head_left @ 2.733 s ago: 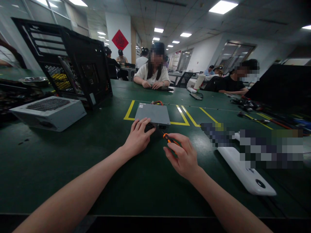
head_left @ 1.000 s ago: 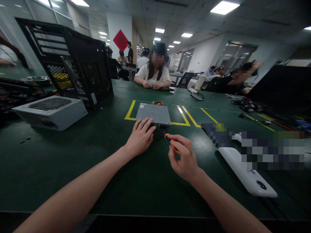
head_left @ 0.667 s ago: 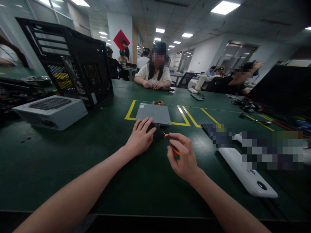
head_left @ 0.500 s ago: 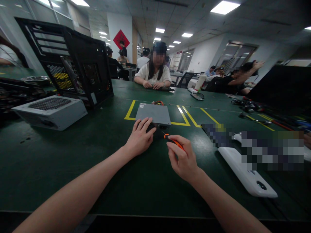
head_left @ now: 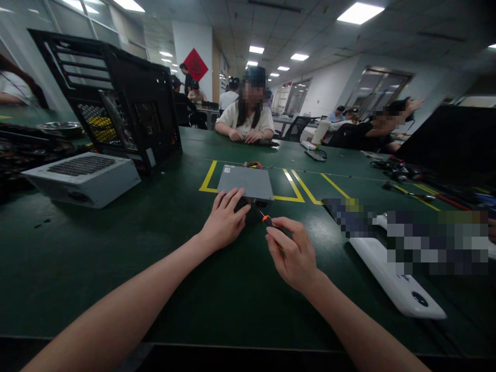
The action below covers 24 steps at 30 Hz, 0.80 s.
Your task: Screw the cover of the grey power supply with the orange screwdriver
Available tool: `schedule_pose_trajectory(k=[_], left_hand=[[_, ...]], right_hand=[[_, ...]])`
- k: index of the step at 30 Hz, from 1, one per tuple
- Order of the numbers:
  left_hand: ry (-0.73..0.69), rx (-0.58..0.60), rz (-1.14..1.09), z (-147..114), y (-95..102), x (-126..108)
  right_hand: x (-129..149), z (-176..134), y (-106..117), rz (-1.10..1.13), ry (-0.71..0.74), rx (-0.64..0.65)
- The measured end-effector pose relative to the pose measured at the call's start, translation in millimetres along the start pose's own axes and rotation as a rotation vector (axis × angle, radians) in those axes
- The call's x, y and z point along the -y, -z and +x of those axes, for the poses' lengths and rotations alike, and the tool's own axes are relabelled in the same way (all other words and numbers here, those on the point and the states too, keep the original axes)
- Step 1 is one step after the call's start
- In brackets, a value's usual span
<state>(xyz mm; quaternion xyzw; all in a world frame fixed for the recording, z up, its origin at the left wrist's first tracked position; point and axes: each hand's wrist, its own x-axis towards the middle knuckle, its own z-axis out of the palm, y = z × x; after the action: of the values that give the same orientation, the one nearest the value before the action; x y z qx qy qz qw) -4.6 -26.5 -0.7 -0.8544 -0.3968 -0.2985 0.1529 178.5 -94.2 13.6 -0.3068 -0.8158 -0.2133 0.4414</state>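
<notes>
A flat grey computer power supply (head_left: 248, 181) lies on the green table in front of me, its coloured cables at the far side. My left hand (head_left: 227, 217) holds its near edge, fingers over the top and thumb at the near face. Pinched in my right hand (head_left: 292, 250) is a screwdriver (head_left: 267, 220) with an orange and black handle. Its thin shaft points up and left at the near face, beside the power socket. Whether the tip touches a screw there is too small to tell.
A second power supply (head_left: 83, 178) sits at the left, before a black computer case (head_left: 143, 103). Yellow tape (head_left: 289, 198) marks the table. To the right lie a white device (head_left: 395, 279) and cables (head_left: 403, 168). A person (head_left: 248, 111) sits opposite.
The screwdriver handle has turned within my right fingers, and less of its orange shows. Its shaft now shows more clearly against the near face. My left hand stays put on the power supply.
</notes>
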Motion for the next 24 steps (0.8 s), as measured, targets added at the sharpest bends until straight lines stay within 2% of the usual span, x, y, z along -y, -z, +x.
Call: schedule_pose_trajectory(k=[4, 8, 13, 17, 21, 24], left_hand=[[0.006, -0.008, -0.014, 0.3, 0.1, -0.5], [0.001, -0.007, -0.020, 0.0, 1.2, -0.1], [-0.007, 0.005, 0.003, -0.3, 0.8, 0.5], [-0.001, -0.011, 0.000, -0.3, -1.0, 0.8], [-0.007, -0.011, 0.004, -0.2, -1.0, 0.7], [-0.006, -0.012, 0.001, 0.0, -0.7, 0.5]], right_hand=[[0.9, 1.2, 0.3, 0.054, -0.035, -0.021], [-0.4, -0.4, 0.3, -0.029, -0.018, -0.019], [-1.2, -0.9, -0.4, 0.032, -0.059, -0.032], [-1.7, 0.3, -0.7, -0.019, -0.019, -0.022], [-3.8, -1.0, -1.8, 0.014, -0.086, -0.045], [-4.7, -1.8, -2.1, 0.013, -0.064, -0.007]])
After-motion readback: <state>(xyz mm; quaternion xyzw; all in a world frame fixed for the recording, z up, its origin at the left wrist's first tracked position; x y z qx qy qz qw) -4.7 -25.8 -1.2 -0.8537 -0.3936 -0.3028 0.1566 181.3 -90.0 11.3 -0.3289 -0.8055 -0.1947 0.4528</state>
